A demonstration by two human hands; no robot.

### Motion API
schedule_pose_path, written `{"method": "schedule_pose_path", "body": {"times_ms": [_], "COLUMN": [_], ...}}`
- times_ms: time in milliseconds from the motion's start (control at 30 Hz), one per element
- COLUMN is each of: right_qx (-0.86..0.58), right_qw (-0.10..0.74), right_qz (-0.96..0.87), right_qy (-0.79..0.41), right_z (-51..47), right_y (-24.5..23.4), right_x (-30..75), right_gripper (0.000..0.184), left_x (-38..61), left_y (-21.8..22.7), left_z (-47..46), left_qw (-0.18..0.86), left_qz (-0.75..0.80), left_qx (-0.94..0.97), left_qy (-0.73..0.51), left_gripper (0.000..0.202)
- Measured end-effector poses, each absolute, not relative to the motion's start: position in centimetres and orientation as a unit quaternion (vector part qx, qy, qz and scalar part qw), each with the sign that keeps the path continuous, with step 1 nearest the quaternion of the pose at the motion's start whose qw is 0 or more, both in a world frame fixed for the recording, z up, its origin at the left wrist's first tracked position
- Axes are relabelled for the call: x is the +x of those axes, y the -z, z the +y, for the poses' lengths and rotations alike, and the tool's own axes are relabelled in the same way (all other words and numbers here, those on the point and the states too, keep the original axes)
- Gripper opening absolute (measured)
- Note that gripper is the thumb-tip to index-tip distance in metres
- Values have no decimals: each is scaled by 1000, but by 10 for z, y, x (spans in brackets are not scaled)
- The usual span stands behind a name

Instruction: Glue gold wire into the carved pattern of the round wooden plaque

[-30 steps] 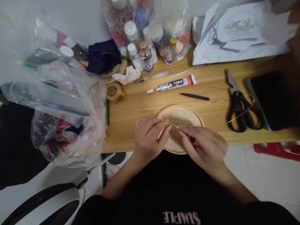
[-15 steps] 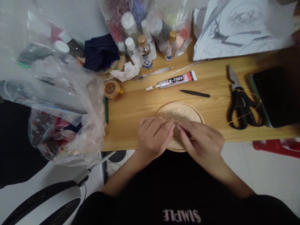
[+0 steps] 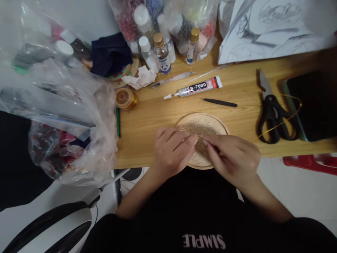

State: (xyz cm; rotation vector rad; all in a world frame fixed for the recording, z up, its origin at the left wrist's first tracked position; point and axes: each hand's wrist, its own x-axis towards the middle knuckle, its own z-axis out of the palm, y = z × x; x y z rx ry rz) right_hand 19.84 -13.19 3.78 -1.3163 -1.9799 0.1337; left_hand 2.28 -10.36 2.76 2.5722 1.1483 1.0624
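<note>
Gold wire, pinched by left hand, right hand, disc partly covered, tweezers beyond

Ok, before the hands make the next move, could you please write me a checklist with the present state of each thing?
1. Gold wire pinched by left hand and right hand: ok.
2. Both ends of the gold wire visible: cannot tell.
3. Drawing on the round disc fully visible: not ok, the hands cover part.
4. Scissors free of wire: not ok, a gold strand crosses the handles.
5. Tweezers uncovered: ok.
</note>
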Motion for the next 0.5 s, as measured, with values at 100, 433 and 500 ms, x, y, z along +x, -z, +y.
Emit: {"method": "schedule_pose_path", "body": {"times_ms": [100,433,500], "right_qx": [-511,-537,-536], "right_qw": [372,388,388], "right_qz": [-773,-743,-744], "right_qy": [-57,-91,-87], "right_z": [-132,-136,-136], "right_y": [-39,-38,-38], "right_x": [198,196,196], "right_gripper": [12,15,15], "left_x": [23,26,26], "left_y": [-27,-28,-29], "left_z": [-104,-100,-101], "left_qw": [63,48,42], "left_qz": [381,371,373], "left_qx": [851,857,856], "left_qy": [-355,-355,-355], "left_gripper": [9,8,8]}}
